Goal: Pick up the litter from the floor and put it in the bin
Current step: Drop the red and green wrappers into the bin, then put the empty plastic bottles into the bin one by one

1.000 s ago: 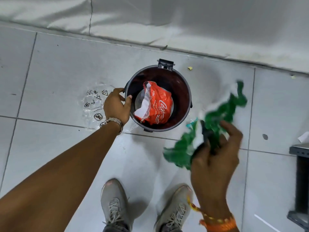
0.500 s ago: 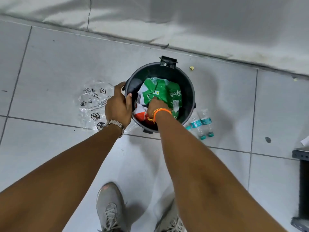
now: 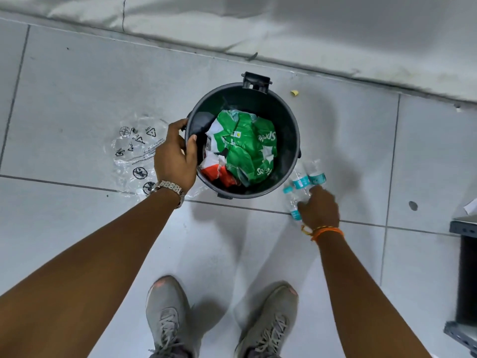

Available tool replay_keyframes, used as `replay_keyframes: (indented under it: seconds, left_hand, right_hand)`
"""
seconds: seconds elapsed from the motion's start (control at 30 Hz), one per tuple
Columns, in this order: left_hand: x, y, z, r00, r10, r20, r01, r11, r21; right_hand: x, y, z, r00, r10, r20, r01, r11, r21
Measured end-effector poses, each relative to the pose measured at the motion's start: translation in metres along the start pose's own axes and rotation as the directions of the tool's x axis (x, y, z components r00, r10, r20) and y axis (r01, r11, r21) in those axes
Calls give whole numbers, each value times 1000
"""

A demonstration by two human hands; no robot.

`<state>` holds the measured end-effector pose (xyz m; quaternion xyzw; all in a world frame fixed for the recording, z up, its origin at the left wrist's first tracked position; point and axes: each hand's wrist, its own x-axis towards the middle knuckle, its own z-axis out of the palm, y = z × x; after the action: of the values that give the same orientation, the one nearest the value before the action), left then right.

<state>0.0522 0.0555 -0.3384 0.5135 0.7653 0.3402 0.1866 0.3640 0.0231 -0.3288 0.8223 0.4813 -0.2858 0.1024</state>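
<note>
Pale grey tiled floor (image 3: 77, 86) with dark grout lines; a light wall or sheet runs along the far edge.

Litter, status: a green wrapper (image 3: 245, 146) lies crumpled on top inside the bin (image 3: 289, 120), with a red-and-white wrapper (image 3: 219, 174) beneath it at the near side. Those two count as done.

Left on the floor: small clear bottles (image 3: 304, 179) with teal labels, lying just beside the bin on its right; a clear plastic bag (image 3: 134, 156) printed with black symbols, flat on the floor to the bin's left, its near edge seemingly tucked under the bin; a small yellow scrap (image 3: 294, 93) beyond the bin near the wall.

Right hand (image 3: 318, 209) is down at the bottles, fingers curled over the near ends. Contact is there, but whether the grip has closed I cannot tell; the palm hides the fingertips.

Left hand (image 3: 175, 158) is clamped on the bin's left rim, thumb over the edge inside, steadying it.

Judgement: roughly midway. Two wrappers in; bottles next, then bag and scrap. White scrap (image 3: 471, 206) at the right edge, possibly litter too.
</note>
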Motion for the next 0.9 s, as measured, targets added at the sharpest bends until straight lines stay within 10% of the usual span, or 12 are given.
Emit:
replay_keyframes:
  seconds: [0.17, 0.33, 0.47, 0.6, 0.73, 0.9]
  left_hand:
    - [2, -7, 4, 1000, 26, 3, -26, 1000, -15]
    - [1, -6, 5, 1000, 26, 4, -25, 998, -53]
    - [1, -4, 5, 1000, 7, 10, -7, 1000, -23]
    - [0, 3, 0, 1000, -22, 20, 22, 1000, 2]
    - [-2, 8, -2, 999, -44, 21, 44, 999, 29]
    - [-4, 7, 0, 998, -54, -11, 55, 998, 25]
  right_hand:
    - [8, 11, 65, 990, -3, 143, 44, 959, -280]
    - [7, 8, 86, 995, -41, 90, 56, 983, -177]
    - [-14, -14, 43, 973, 139, -186, -67, 935, 348]
    - [-42, -56, -39, 832, 198, -518, 301, 623, 722]
    - [-56, -115, -73, 804, -11, -595, 526, 480, 702]
    - [-40, -142, -60, 825, -437, -359, 550, 769, 327]
